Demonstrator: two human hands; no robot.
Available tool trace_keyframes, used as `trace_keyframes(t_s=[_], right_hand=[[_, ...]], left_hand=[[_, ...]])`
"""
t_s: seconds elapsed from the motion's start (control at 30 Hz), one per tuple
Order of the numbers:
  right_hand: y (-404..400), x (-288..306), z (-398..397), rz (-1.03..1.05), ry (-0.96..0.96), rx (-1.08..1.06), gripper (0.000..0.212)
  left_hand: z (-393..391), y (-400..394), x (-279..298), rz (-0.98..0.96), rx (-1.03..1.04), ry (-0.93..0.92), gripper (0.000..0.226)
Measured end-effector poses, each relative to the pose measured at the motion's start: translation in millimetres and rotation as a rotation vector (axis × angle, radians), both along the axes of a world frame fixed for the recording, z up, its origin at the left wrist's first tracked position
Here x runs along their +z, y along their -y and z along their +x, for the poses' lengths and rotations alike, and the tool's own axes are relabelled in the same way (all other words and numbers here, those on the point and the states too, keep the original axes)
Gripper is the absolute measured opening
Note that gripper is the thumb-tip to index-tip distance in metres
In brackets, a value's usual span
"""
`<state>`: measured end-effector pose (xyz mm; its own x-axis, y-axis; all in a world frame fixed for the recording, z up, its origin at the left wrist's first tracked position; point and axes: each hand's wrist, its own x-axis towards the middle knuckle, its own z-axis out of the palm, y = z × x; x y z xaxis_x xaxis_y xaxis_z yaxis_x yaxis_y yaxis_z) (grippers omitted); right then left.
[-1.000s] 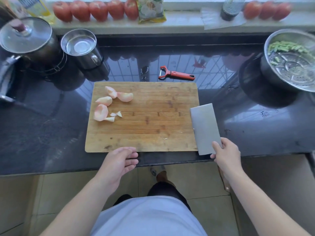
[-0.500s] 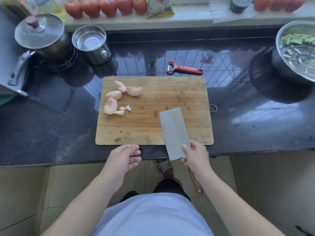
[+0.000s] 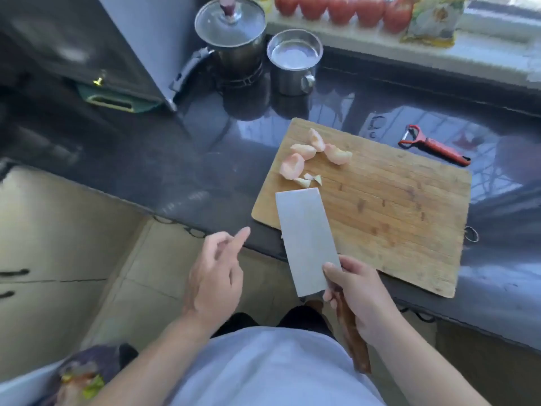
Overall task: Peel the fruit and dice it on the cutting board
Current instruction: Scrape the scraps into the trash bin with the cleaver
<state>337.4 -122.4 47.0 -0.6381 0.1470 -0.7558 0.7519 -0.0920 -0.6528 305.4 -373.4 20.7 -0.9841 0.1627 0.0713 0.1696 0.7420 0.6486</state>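
Several pale pink fruit pieces (image 3: 314, 155) lie in a loose cluster on the far left corner of the wooden cutting board (image 3: 395, 206), with a few small chips just beside them toward the near side. The board sits on the dark glossy desk (image 3: 205, 148), its near edge close to the desk's front lip. The right hand (image 3: 355, 297) grips the brown wooden handle of a cleaver (image 3: 306, 241), thumb pressed against the flat of the blade near its heel. The wide grey blade lies flat side up, pointing away from the person, its far end over the board just short of the small fruit chips and its near part over the desk edge. Whether the blade touches the board cannot be told. The left hand (image 3: 213, 276) hangs over the floor just in front of the desk, fingers loosely spread, forefinger extended, holding nothing. A red peeler (image 3: 433, 146) lies on the desk beyond the board's far right corner. Behind the board stand a metal mug (image 3: 294, 61) and a lidded pot (image 3: 231, 33), side by side. A row of red tomatoes (image 3: 342, 7) lines the windowsill.
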Motion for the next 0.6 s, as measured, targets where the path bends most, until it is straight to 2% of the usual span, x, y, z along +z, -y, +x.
trace_keyframes(t_s=[0.07, 0.17, 0.3, 0.47, 0.6], right_hand=[[28.4, 5.3, -18.8, -0.031, 0.022, 0.160, 0.016], [94.7, -1.0, -42.9, -0.056, 0.067, 0.384, 0.015], [227.9, -26.3, -47.6, -0.049, 0.091, 0.664, 0.013], [429.8, -116.9, -5.9, -0.051, 0.112, 0.953, 0.016], [575.7, -203.2, 37.9, -0.058, 0.143, 1.173, 0.016]], left_hand=[[21.7, 24.8, -6.5, -0.116, -0.016, -0.052, 0.071], [61.8, 68.3, -12.3, -0.185, -0.019, 0.019, 0.084], [124.8, 163.9, -42.7, -0.246, 0.143, 0.068, 0.083], [205.8, 330.2, -132.1, -0.317, 0.374, 0.075, 0.071], [283.0, 437.2, -216.9, -0.256, 0.538, 0.221, 0.079]])
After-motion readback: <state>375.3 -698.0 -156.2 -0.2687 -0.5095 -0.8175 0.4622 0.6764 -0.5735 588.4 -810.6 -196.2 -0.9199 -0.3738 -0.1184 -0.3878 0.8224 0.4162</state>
